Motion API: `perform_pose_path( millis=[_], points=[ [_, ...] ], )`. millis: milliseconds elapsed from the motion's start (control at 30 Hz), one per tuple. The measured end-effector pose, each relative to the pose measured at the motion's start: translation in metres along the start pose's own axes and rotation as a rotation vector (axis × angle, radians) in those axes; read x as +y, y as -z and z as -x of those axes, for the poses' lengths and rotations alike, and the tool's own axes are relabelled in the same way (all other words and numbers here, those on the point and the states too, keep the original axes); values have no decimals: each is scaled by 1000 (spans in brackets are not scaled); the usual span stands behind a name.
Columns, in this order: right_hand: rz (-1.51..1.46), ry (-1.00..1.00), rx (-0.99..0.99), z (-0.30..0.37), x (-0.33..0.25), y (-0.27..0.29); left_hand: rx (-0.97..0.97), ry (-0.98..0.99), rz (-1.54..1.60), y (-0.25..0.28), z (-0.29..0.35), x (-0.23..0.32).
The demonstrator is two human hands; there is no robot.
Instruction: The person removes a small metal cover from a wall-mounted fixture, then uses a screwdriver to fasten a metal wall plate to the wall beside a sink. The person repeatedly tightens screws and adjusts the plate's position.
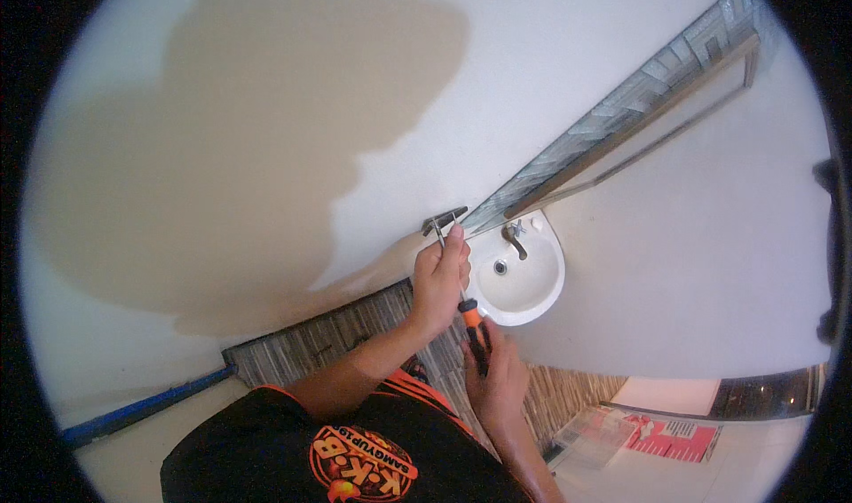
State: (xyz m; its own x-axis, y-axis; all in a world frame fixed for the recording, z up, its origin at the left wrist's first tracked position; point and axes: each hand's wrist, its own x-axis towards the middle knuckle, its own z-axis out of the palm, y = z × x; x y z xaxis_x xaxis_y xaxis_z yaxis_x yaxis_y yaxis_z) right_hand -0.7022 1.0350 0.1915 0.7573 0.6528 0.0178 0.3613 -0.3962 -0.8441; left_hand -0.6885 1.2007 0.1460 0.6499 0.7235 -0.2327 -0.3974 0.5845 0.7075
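A screwdriver (472, 321) with an orange and black handle slants up toward the wall. My right hand (499, 374) is closed round the lower part of its handle. Farther up, my left hand (439, 285) wraps its fingers about the metal shaft, thumb pointing up. Just beyond that thumb, a small dark bracket-like fitting (444, 220) sits against the white wall. The shaft's upper end reaches this fitting; whether the tip sits in a screw is too small to tell.
A white washbasin (532, 299) with a dark tap (515, 242) stands right of my hands. A framed mirror (621, 148) rises above it beside patterned tiles. My shadow falls on the wall (550, 50). A blue pole-like strip (146, 405) runs at lower left; a red-and-white poster (679, 436) is at lower right.
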Motion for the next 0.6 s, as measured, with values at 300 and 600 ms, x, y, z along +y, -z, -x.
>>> perform_pose_path(
  millis=[300, 600],
  points=[
    [-40, 74, 65, 8, 7, -10, -49, 23, -16, 7, -2, 6],
    [-324, -143, -96, -9, 7, 7, -58, -41, -173, 16, 2, 5]
  ],
)
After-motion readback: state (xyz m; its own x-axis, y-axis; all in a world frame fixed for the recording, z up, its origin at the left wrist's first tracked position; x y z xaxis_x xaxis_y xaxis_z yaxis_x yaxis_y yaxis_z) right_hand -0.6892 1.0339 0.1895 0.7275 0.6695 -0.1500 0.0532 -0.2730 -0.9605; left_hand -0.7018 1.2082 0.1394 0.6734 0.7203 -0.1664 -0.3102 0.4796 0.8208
